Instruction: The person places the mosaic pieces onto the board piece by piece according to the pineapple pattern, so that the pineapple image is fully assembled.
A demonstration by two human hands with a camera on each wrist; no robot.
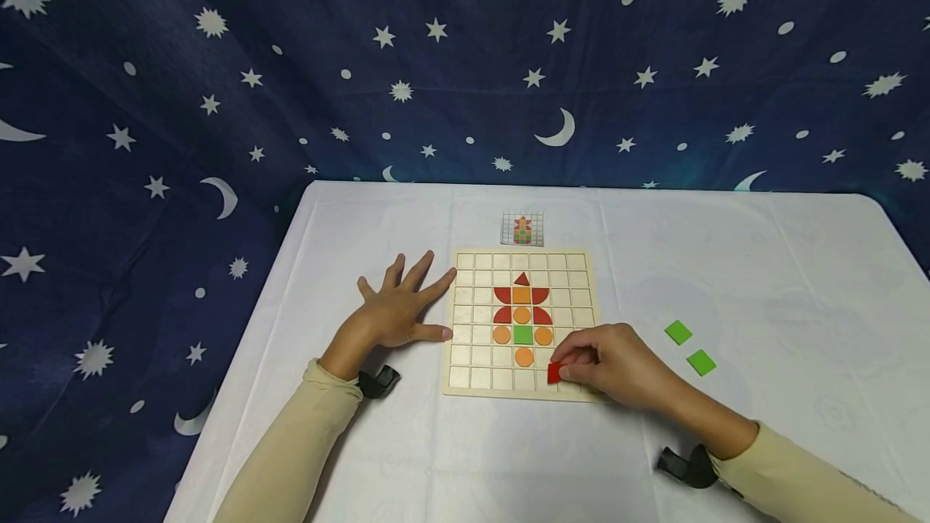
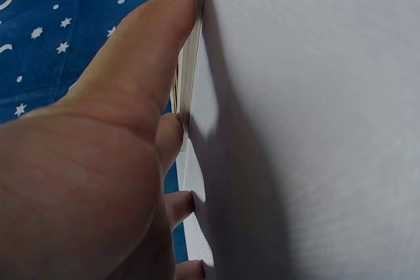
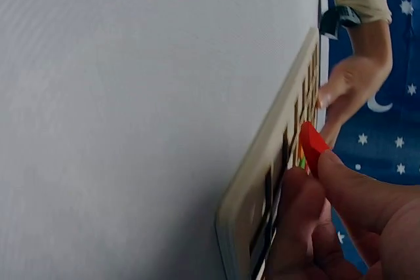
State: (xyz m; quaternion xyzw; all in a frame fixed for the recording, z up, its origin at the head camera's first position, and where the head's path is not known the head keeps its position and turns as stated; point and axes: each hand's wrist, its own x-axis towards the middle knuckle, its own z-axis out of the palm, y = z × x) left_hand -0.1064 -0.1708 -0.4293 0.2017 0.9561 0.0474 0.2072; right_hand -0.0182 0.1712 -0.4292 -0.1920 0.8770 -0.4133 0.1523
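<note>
My right hand (image 1: pixel 626 366) pinches a flat red piece (image 1: pixel 555 373) over the lower right squares of a wooden grid board (image 1: pixel 474 378). In the right wrist view the red piece (image 3: pixel 312 146) is tilted up from the board; fingertips cover part of its outline. My left hand (image 1: pixel 395 311) lies with fingers spread, thumb and index finger touching the board's left edge. On the board sit a red triangle (image 1: pixel 521 279), several red quarter circles (image 1: pixel 503 295), an orange square (image 1: pixel 521 295), several orange discs (image 1: pixel 524 357) and a green square (image 1: pixel 522 335).
Behind the board lies a small pattern card (image 1: pixel 522 229) showing a similar coloured figure. Two loose green squares (image 1: pixel 679 332) rest on the white tablecloth (image 1: pixel 763 281) to the right. A dark blue star-and-moon cloth (image 1: pixel 450 103) hangs behind the table.
</note>
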